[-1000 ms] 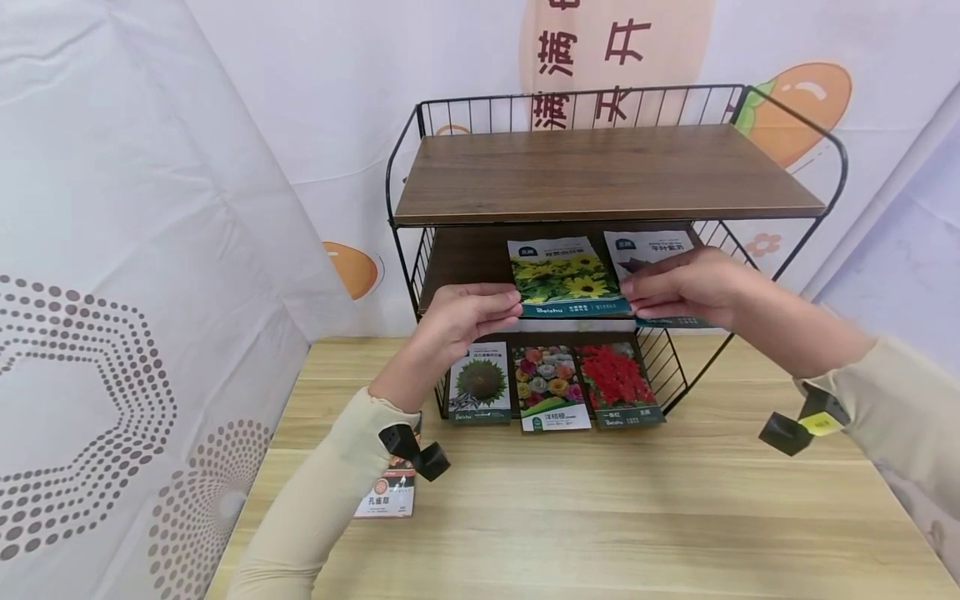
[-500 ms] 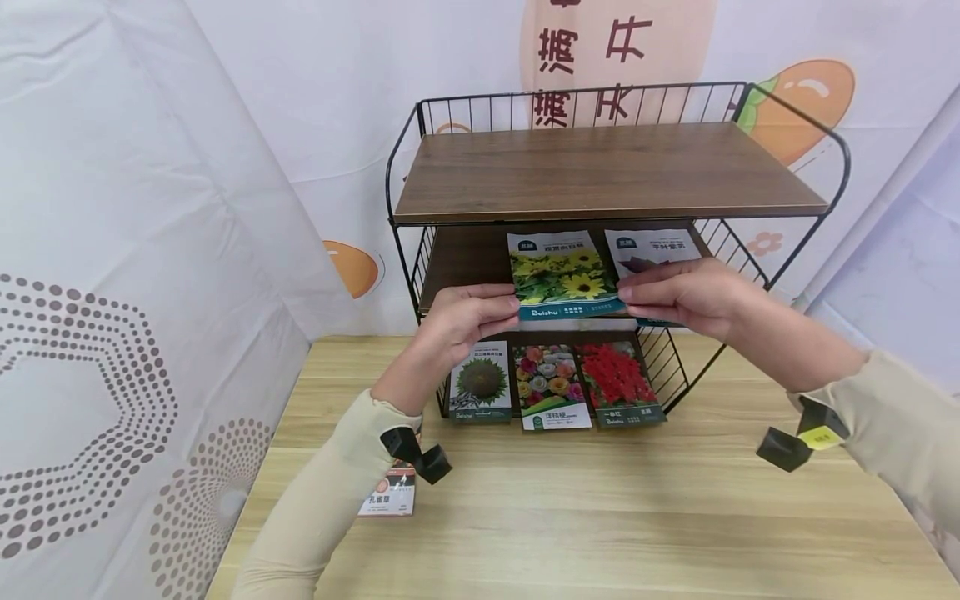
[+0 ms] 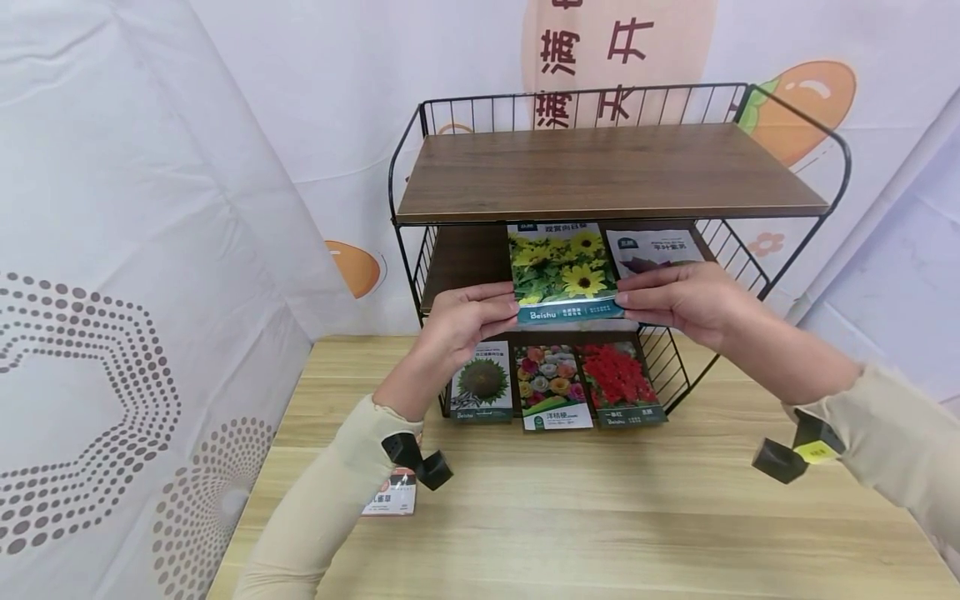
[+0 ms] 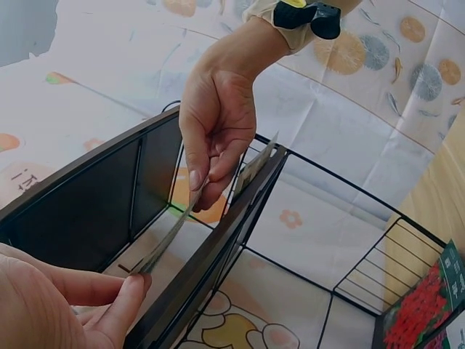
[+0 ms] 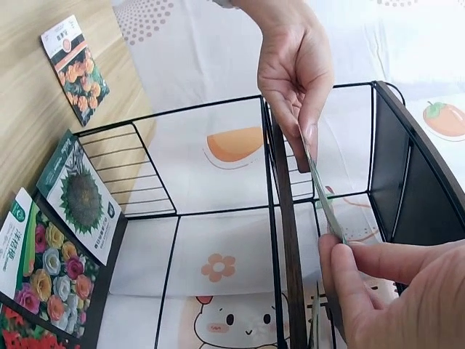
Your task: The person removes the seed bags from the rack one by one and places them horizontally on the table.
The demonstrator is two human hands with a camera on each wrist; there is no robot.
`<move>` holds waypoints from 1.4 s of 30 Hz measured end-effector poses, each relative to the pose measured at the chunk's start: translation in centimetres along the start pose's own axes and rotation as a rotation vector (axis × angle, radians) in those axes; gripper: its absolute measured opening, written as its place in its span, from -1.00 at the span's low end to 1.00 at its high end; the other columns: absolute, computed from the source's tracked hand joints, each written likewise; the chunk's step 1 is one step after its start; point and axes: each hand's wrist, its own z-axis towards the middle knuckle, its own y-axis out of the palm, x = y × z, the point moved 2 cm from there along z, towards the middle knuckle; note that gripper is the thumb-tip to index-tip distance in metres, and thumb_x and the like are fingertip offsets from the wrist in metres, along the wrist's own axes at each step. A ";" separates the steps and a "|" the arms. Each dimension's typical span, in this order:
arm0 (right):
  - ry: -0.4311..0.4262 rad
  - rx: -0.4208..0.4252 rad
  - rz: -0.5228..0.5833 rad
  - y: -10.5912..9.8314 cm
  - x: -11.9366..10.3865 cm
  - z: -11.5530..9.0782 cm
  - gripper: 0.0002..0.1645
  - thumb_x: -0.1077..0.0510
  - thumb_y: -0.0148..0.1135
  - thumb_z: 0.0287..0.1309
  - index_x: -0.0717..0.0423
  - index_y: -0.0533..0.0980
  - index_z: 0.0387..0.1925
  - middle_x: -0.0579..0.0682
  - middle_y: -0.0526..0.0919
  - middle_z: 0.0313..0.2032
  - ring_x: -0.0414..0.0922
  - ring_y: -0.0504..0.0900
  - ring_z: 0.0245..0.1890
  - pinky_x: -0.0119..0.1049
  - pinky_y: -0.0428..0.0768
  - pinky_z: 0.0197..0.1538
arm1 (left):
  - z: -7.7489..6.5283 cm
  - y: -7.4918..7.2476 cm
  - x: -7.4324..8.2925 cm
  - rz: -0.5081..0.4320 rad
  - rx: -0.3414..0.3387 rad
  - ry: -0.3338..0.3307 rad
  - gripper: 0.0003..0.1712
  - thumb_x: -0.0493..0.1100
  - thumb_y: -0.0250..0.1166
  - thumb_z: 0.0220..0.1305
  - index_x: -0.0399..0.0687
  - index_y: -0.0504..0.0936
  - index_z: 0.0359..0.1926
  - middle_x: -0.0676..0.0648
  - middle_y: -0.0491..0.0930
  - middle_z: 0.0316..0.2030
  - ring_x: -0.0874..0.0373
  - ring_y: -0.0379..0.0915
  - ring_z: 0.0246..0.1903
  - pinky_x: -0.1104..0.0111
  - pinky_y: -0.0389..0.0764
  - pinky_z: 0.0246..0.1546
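A seed packet with yellow flowers (image 3: 566,267) is held at the middle shelf, its top edge hidden behind the top board in the head view. My left hand (image 3: 468,321) pinches its lower left corner between thumb and fingers. On the opposite corner, my right hand (image 3: 682,302) pinches it the same way. Seen edge-on in the right wrist view, the packet (image 5: 325,198) bows slightly above the shelf board. Just right of it, a packet with purple leaves (image 3: 651,243) lies on the middle shelf, partly covered by my right hand.
The black wire rack has a brown top board (image 3: 600,171). Along its bottom tier stand a sunflower packet (image 3: 482,379), a mixed-flower packet (image 3: 551,383) and a red-flower packet (image 3: 618,375). An orange-flower packet (image 5: 75,71) lies on the wooden table (image 3: 570,517), left.
The yellow-flower packet has tilted up toward me, and its top has slipped from view behind the top board. My right hand has shifted slightly left, both hands still holding the packet.
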 end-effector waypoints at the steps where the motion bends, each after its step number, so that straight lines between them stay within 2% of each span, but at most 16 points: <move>1: -0.007 0.000 0.008 0.1 0.1 -0.1 -0.86 0.35 0.30 0.06 0.09 0.66 -0.34 -0.06 0.72 -0.30 -0.21 0.72 -0.29 -0.37 0.72 -0.14 | 0.0 0.0 -0.1 -0.002 0.001 0.002 -0.60 -0.47 0.25 0.14 -0.26 0.58 0.04 -0.20 0.60 0.00 0.05 0.60 -0.04 0.39 0.69 -0.13; 8: -0.072 0.072 -0.020 1.0 0.8 -0.4 -0.83 0.32 0.39 -0.03 0.12 0.67 -0.31 -0.08 0.72 -0.29 -0.19 0.73 -0.33 -0.34 0.72 -0.16 | -0.2 -0.6 -0.6 -0.025 0.012 0.012 -0.64 -0.45 0.26 0.14 -0.25 0.61 0.01 -0.22 0.63 -0.05 0.07 0.62 -0.08 0.38 0.69 -0.13; 13: -0.104 0.074 -0.044 1.5 1.5 -0.6 -0.79 0.29 0.41 -0.05 0.14 0.67 -0.27 -0.10 0.72 -0.28 -0.20 0.72 -0.30 -0.32 0.71 -0.13 | -0.6 -1.3 -1.0 0.000 0.008 0.031 -0.65 -0.42 0.27 0.15 -0.23 0.62 0.00 -0.21 0.63 -0.05 0.08 0.63 -0.09 0.37 0.68 -0.10; 16: -0.105 0.085 -0.092 1.9 2.1 -0.8 -0.75 0.23 0.40 -0.02 0.13 0.65 -0.21 -0.12 0.71 -0.27 -0.21 0.72 -0.28 -0.33 0.70 -0.11 | -0.9 -1.7 -1.2 0.026 0.009 0.047 -0.66 -0.40 0.29 0.14 -0.23 0.63 -0.02 -0.21 0.64 -0.06 0.10 0.64 -0.13 0.36 0.68 -0.10; 23: -0.090 0.151 -0.238 2.8 3.0 -1.7 -0.51 0.05 0.41 -0.01 0.17 0.57 -0.03 -0.18 0.71 -0.27 -0.20 0.72 -0.25 -0.40 0.69 -0.11 | -1.7 -2.5 -1.8 0.033 0.007 0.083 -0.67 -0.43 0.31 0.10 -0.28 0.63 -0.06 -0.20 0.68 -0.19 0.13 0.67 -0.26 0.33 0.70 -0.13; 29: -0.092 0.181 -0.350 3.7 3.5 -2.7 -0.42 -0.08 0.39 -0.01 0.13 0.54 0.02 -0.15 0.74 -0.26 -0.20 0.72 -0.22 -0.49 0.68 -0.11 | -2.3 -3.1 -2.3 0.072 -0.002 0.107 -0.65 -0.43 0.31 0.09 -0.29 0.62 -0.04 -0.17 0.69 -0.23 0.15 0.67 -0.30 0.31 0.70 -0.14; 32: -0.103 0.168 -0.372 4.1 4.1 -3.1 -0.42 -0.09 0.37 0.01 0.13 0.53 0.02 -0.14 0.74 -0.24 -0.19 0.71 -0.20 -0.51 0.66 -0.10 | -2.6 -3.5 -2.8 0.097 0.000 0.104 -0.64 -0.42 0.32 0.09 -0.27 0.62 -0.04 -0.18 0.68 -0.19 0.15 0.66 -0.27 0.29 0.70 -0.11; 37: -0.132 0.170 -0.342 4.7 5.4 -3.1 -0.47 -0.05 0.37 0.01 0.13 0.55 -0.01 -0.16 0.73 -0.24 -0.19 0.71 -0.21 -0.45 0.70 -0.15 | -2.9 -4.4 -3.7 0.113 0.013 0.087 -0.64 -0.41 0.33 0.08 -0.25 0.62 -0.04 -0.19 0.67 -0.18 0.14 0.66 -0.28 0.28 0.70 -0.11; 42: -0.209 0.182 -0.317 5.2 7.1 -2.6 -0.53 0.02 0.36 0.05 0.22 0.56 -0.06 -0.15 0.73 -0.29 -0.16 0.72 -0.28 -0.39 0.72 -0.16 | -3.0 -5.3 -4.7 0.135 0.013 0.078 -0.64 -0.41 0.34 0.07 -0.27 0.61 -0.04 -0.20 0.67 -0.19 0.14 0.67 -0.29 0.29 0.70 -0.11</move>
